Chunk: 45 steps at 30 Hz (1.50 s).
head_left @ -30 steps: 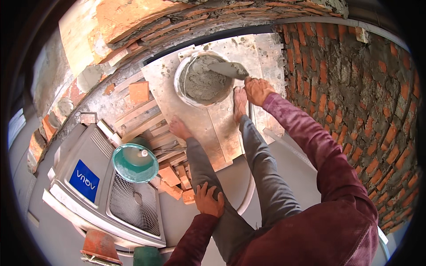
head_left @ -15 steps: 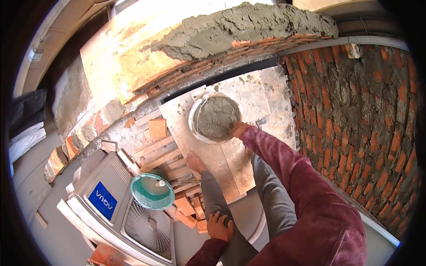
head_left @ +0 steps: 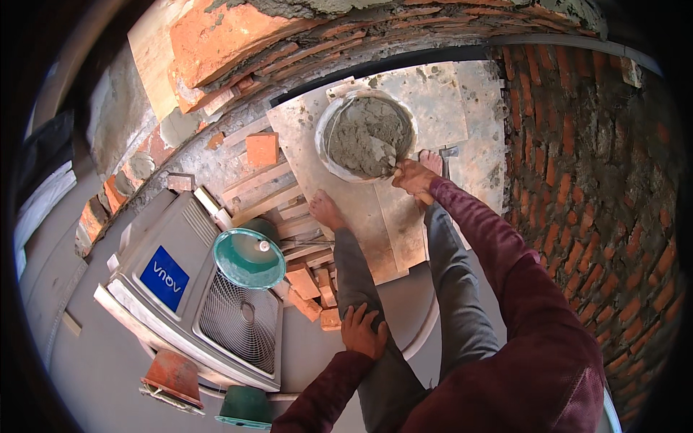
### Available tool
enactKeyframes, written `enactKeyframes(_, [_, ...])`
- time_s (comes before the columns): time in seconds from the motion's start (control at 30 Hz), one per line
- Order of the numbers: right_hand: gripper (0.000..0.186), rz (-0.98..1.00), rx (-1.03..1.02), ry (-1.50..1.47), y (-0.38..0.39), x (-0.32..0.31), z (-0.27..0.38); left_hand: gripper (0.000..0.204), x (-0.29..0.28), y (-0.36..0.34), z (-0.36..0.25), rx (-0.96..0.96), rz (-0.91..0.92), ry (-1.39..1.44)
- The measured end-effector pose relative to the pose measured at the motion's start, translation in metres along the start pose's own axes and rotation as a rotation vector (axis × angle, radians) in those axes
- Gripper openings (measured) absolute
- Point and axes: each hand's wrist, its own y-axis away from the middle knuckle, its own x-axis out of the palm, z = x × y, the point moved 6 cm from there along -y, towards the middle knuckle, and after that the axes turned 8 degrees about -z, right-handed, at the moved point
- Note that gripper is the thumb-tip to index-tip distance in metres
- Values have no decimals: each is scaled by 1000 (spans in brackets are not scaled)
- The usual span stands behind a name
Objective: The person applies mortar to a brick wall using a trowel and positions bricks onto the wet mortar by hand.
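Head view: right hand [head_left: 413, 177] fingers clenched around trowel handle, blade toward mortar pan [head_left: 367, 135].

pan [head_left: 326, 148]: round, shallow, pale metal, lying flat on a board at about twelve o'clock from the person's feet
mortar [head_left: 364, 137]: grey, wet, heaped lumpily, filling most of the pan (higher toward its right side)
trowel [head_left: 395, 170]: mostly hidden by the hand, its end dug into the mortar at the pan's five o'clock rim

Bright daylight, soft shadows, sharp centre, heavy fisheye bend w/ black vignette at rim, no glare
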Motion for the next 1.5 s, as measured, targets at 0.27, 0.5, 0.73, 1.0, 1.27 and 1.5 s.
enactKeyframes(0.27, [30, 89, 42, -232, -19, 6, 1, 38, 9, -2, -14, -49, -6, -35])
enactKeyframes(0.5, [20, 17, -221, -45, -21, -28, -29, 39, 7, -4, -17, -54, -39, -40])
enactKeyframes(0.73, [26, 79, -307, -8, 58, -97, -9, 41, 12, -9, -15, -94, -29, -54])
enactKeyframes(1.0, [24, -266, -692, 419, 263, -261, 194, 49, -5, -17, -25, -127, -37, -36])
enactKeyframes(1.27, [38, -942, -1014, 682, 246, -268, 310, 50, -18, -17, -26, -133, -45, -39])
enactKeyframes(1.5, [40, -1161, -1093, 641, 236, -236, 310, 48, -29, -11, -26, -126, -41, -4])
